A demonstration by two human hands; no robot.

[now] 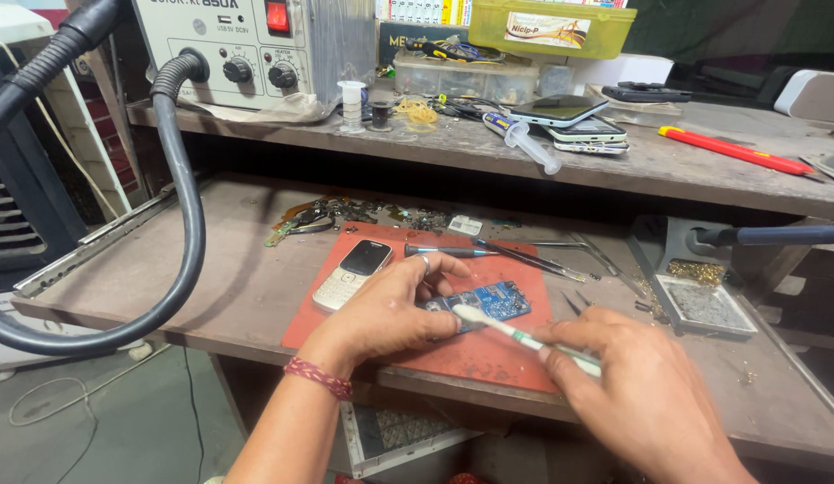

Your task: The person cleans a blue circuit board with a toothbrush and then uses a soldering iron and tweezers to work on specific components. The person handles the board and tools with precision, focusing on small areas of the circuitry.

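Under the left hand fingers, closed to pin the blue circuit board flat on the red mat, the right hand fingers pinch a toothbrush, bristles at the board's near edge.

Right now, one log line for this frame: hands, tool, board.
left hand: pins blue circuit board on red mat | right hand: holds toothbrush, bristles on board | keypad phone: beside left hand
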